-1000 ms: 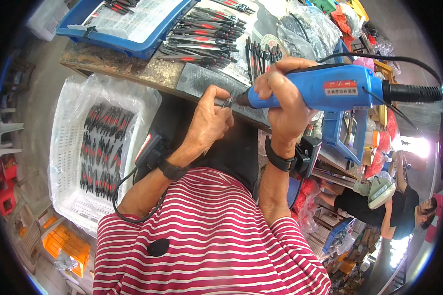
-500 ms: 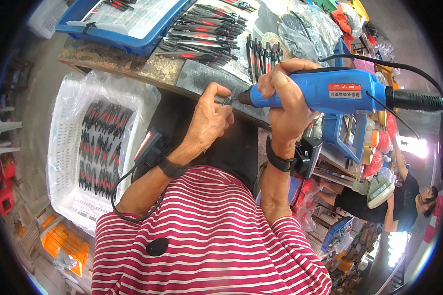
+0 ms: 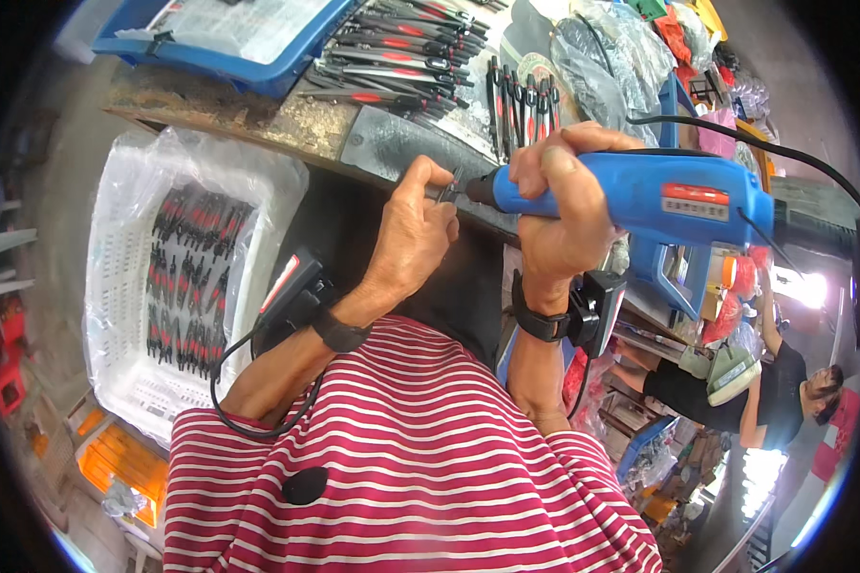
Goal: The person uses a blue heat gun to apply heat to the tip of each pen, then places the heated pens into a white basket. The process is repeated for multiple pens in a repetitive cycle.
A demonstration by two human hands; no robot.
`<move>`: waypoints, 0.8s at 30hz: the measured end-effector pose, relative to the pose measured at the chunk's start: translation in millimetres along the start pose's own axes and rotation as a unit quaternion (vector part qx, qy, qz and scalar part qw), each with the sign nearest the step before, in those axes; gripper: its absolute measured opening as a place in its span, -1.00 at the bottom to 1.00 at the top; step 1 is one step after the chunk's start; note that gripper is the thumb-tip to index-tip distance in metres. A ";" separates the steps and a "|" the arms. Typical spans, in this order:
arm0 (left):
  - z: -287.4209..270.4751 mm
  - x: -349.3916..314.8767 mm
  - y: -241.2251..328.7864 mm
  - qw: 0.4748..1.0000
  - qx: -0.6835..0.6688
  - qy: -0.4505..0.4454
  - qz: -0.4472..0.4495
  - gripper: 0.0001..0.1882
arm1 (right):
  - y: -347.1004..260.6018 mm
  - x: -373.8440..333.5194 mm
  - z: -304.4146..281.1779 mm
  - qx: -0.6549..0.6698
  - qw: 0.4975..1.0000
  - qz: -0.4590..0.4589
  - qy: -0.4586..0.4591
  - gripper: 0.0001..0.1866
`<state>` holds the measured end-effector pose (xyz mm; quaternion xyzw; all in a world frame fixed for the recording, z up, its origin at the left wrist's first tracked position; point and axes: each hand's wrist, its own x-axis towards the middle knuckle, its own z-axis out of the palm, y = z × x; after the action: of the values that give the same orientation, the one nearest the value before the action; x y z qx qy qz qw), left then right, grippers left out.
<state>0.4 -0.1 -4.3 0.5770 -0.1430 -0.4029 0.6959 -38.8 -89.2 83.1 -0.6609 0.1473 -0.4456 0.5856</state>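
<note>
My right hand (image 3: 566, 196) is wrapped round a blue electric screwdriver (image 3: 655, 199), held nearly level with its dark nose pointing left. My left hand (image 3: 413, 239) pinches a small dark metal piece (image 3: 447, 188) between thumb and forefinger, right at the screwdriver's nose. Fingers partly cover that piece, and its exact kind does not show. Both hands are just over the dark plate (image 3: 392, 140) at the bench's front edge. Beyond them lie a pile of slim grey, black and red compasses (image 3: 401, 53) and a smaller row of similar compasses (image 3: 524, 110).
A white plastic crate (image 3: 113, 277), lined with clear film, stands left below the bench and holds rows of black-and-red compasses (image 3: 189, 277). A blue tray (image 3: 210, 65) sits at the bench's far left. A black cable (image 3: 764, 143) arches at right. Another person (image 3: 779, 396) is farther right.
The screwdriver's rear end has swung lower and a little right, its nose staying by my left fingertips. My left hand keeps its pinch. The whole view has shifted slightly.
</note>
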 end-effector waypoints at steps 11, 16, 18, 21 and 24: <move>-2.2 -1.5 8.8 0.997 -0.054 -0.034 -0.040 -0.76 | -2.6 -2.8 -9.2 -0.009 1.000 -0.001 -0.030 -0.83; 0.0 -0.8 9.8 0.998 -0.048 -0.025 -0.045 -0.74 | 6.9 -1.1 -4.6 0.018 0.999 -0.007 0.044 -0.89; 0.7 -0.4 11.3 0.997 -0.051 -0.030 -0.053 -0.74 | 1.3 -0.2 -5.5 -0.020 0.999 -0.015 0.040 -0.89; 0.0 -3.3 11.9 0.995 -0.069 -0.026 -0.060 -0.72 | -8.4 0.2 -4.8 0.040 0.998 0.019 0.035 -0.86; 0.1 -5.3 9.6 0.995 -0.074 -0.025 -0.055 -0.72 | -13.8 0.8 -5.7 0.073 0.997 0.033 0.013 -0.84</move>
<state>0.8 3.7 5.9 0.5208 -0.0988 -0.4644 0.7094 -47.2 -89.7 95.5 -0.6056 0.1437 -0.4439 0.6447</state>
